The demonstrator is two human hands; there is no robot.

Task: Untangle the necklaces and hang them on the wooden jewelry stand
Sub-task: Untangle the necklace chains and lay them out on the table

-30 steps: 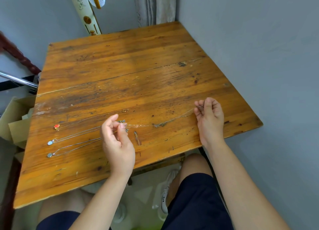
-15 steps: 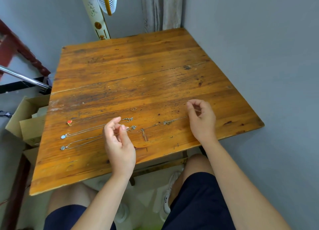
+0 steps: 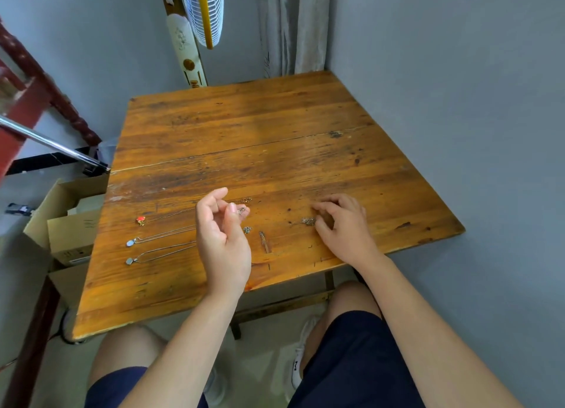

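Observation:
Three pendant necklaces lie stretched out on the left of the wooden table (image 3: 275, 150): one with a red pendant (image 3: 140, 220) and two with pale blue pendants (image 3: 131, 242) (image 3: 130, 261). Their chains run right, behind my left hand (image 3: 223, 236), and small clasp ends (image 3: 247, 229) show beside it. My left hand is raised with its fingers curled and pinches a fine chain end by a clasp (image 3: 241, 210). My right hand (image 3: 344, 227) is down on the table, its curled fingertips on a small bunched chain (image 3: 308, 221). No jewelry stand is in view.
A grey wall runs close along the table's right side. A standing fan (image 3: 201, 13) and a curtain are behind the far edge. Cardboard boxes (image 3: 70, 221) and a metal rod (image 3: 52, 143) are to the left. My knees are under the near edge.
My right hand has moved left and come down onto the table, and the chain it held stretched has gathered into a small bunch. My left hand has barely moved.

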